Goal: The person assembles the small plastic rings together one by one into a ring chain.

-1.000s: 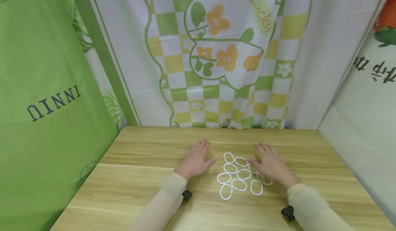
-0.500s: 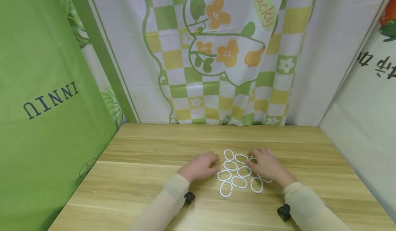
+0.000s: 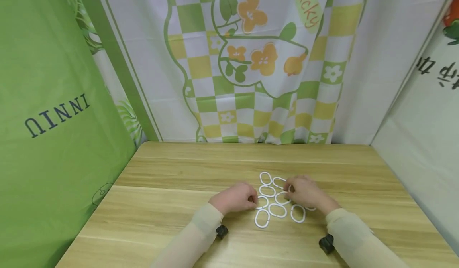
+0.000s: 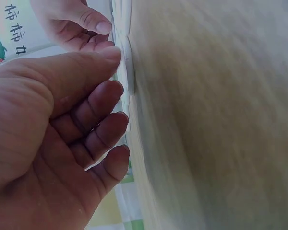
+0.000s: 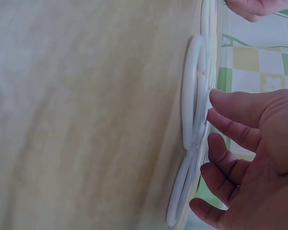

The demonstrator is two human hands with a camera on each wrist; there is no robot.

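Observation:
Several white oval split rings (image 3: 277,210) lie flat in a cluster on the wooden table, many edge to edge. My left hand (image 3: 236,197) is at the cluster's left side, thumb and forefinger pinching the end of one ring (image 3: 263,202). In the left wrist view its thumb tip lies against the edge of a white ring (image 4: 129,67), the other fingers curled. On the right side my right hand (image 3: 306,192) bends over the rings and hides some. Its thumb and forefinger tips come close together beside the rings (image 5: 194,96); I cannot tell whether they pinch one.
The table (image 3: 161,212) has light wood grain. A checked curtain (image 3: 247,100) hangs along its far edge, green cloth (image 3: 64,160) at the left and white cloth (image 3: 423,140) at the right. Small black devices (image 3: 222,231) are strapped at both wrists.
The left hand has moved right and nearer to me, its spread fingers curling onto a ring's end. The right hand's fingers have drawn in over the right-hand rings. The view has tilted down slightly.

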